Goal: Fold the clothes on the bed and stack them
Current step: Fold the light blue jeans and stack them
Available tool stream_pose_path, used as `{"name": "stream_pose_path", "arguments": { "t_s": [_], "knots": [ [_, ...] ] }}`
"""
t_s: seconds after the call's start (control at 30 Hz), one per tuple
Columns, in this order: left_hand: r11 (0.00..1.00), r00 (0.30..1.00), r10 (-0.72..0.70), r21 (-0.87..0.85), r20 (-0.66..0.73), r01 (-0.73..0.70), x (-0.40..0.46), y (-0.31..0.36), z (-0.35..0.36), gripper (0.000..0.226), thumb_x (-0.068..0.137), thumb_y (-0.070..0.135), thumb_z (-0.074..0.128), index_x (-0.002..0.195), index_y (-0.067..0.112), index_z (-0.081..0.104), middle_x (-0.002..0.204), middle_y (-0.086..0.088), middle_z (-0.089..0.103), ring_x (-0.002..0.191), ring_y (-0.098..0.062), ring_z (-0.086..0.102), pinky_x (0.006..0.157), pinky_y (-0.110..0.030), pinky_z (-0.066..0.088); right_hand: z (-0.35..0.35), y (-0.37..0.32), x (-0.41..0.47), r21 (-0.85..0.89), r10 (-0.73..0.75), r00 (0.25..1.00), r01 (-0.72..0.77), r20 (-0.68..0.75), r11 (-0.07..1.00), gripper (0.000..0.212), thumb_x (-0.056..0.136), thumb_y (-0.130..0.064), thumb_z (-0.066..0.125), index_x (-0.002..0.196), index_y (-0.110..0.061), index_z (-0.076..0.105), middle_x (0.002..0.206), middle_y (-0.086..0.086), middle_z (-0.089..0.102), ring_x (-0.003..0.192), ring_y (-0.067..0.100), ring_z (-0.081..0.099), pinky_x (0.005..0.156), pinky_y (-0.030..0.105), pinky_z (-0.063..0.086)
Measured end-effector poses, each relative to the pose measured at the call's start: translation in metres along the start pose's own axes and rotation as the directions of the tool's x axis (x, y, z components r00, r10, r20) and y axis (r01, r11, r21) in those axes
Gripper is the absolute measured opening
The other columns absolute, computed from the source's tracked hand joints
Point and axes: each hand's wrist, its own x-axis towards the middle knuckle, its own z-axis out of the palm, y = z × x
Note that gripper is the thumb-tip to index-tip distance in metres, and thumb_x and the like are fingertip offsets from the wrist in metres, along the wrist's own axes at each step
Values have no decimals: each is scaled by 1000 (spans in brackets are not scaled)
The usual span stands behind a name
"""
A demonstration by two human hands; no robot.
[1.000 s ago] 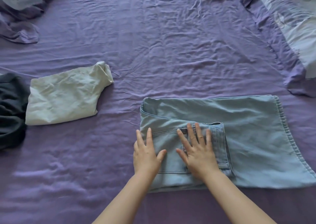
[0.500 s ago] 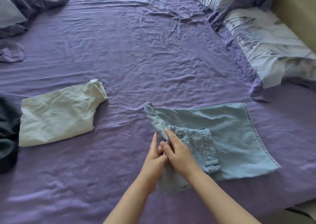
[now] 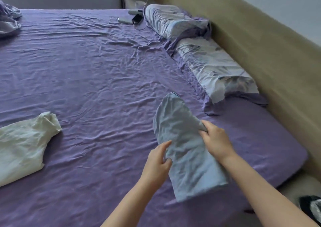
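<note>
The folded light-blue denim garment (image 3: pixel 184 145) is lifted off the purple bed sheet (image 3: pixel 97 81), hanging tilted between my hands. My left hand (image 3: pixel 157 164) pinches its left edge, thumb on top and fingers underneath. Its right edge is bunched in the grip of my right hand (image 3: pixel 216 140). A folded cream-white garment (image 3: pixel 24 143) lies flat on the sheet at the far left, well apart from both hands.
Two patterned pillows (image 3: pixel 208 65) line the right side against a beige padded headboard (image 3: pixel 271 56). A phone (image 3: pixel 137 18), a power bank and a cable lie near the far pillow. Crumpled bedding (image 3: pixel 8 21) sits at the far left corner. Something dark lies on the floor bottom right (image 3: pixel 311 207).
The denim lay flat with both palms pressing it; both hands then took hold and raised it off the bed. The view has tilted up and to the right.
</note>
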Motion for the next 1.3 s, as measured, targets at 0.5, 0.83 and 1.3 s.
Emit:
{"name": "stream_pose_path", "arguments": {
  "t_s": [0.5,0.83,1.3],
  "knots": [
    [638,994,-75,770,77,-12,83,-45,162,59,98,52,20,149,36,-3,158,-2,-18,143,-28,-24,112,-54,-16,28,182,62,-176,325,944,-310,57,934,54,95,-12,44,145,-20,26,122,23,57,108,39,54,82,42,43],
    [514,1000,2,858,9,-9,120,-77,178,64,91,63,13,148,37,4,157,-2,-6,144,-31,-11,111,-57,-10,95,211,57,-477,-192,945,302,265,825,61,89,-56,36,144,-29,32,153,15,26,141,38,21,109,61,16],
    [439,983,83,880,161,-182,114,-98,170,61,89,57,34,141,27,41,154,-10,28,141,-37,22,107,-63,17,122,220,44,-444,-132,932,281,338,851,67,86,-60,22,146,-31,18,156,13,9,144,36,9,113,60,12]
  ]
}}
